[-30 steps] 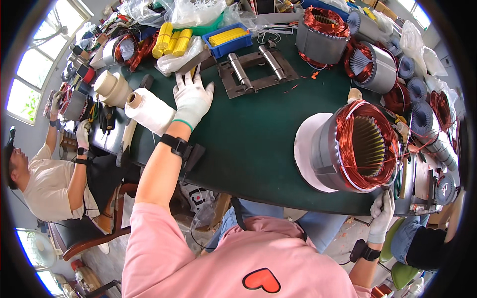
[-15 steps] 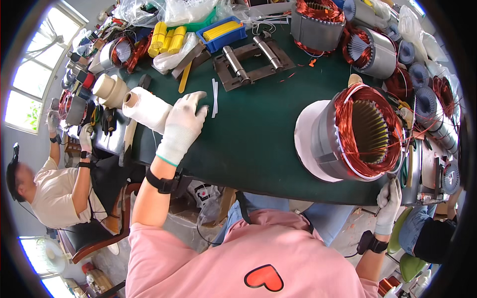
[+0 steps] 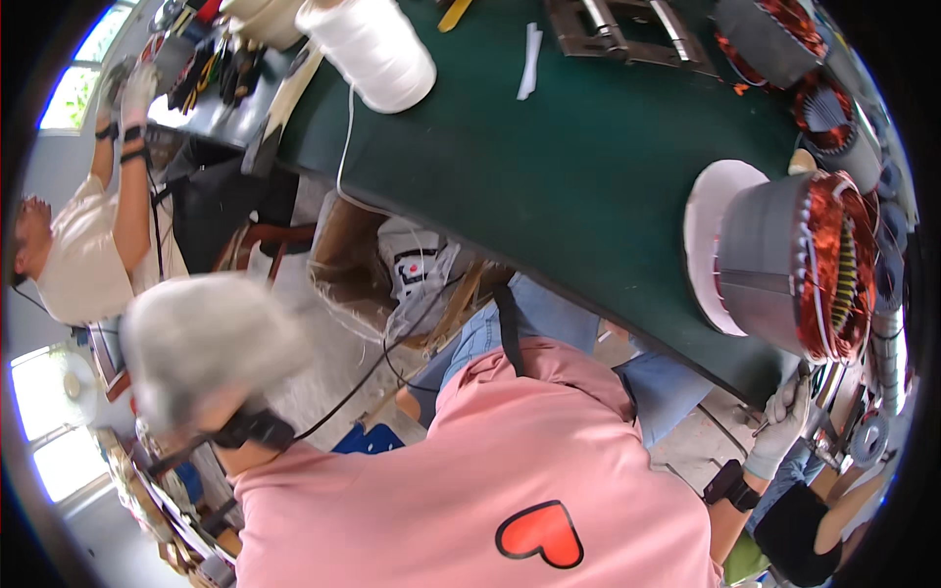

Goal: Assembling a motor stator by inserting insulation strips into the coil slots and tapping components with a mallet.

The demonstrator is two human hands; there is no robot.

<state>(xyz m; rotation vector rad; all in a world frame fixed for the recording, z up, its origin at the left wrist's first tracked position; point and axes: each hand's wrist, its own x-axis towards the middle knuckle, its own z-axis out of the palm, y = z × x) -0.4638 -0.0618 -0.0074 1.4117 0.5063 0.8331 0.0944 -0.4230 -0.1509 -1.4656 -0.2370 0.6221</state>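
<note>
My left hand [image 3: 211, 338], in a white glove, is smeared by motion at the lower left, off the table; its fingers cannot be made out. A white cord runs from the big white spool [image 3: 377, 59] over the table's edge and dips below it; where its end goes is unclear. My gloved right hand [image 3: 784, 416] is closed beside the table's right corner, just below the motor stator [image 3: 760, 260]. Something thin and metallic shows at its fingers, too small to name. The stator lies on its side with red copper windings facing right, against a round white pad [image 3: 704, 250].
On the green table [image 3: 588, 186] lie white strips [image 3: 529, 61] and a steel fixture [image 3: 627, 34]. More stators [image 3: 769, 39] crowd the far right. An open box [image 3: 348, 255] with plastic lining stands under the edge. Another person [image 3: 83, 245] works at left.
My left hand has left the spool's side and swung down and left, away from the table. The view has turned, shifting the table up and right. My right hand stays closed near the stator.
</note>
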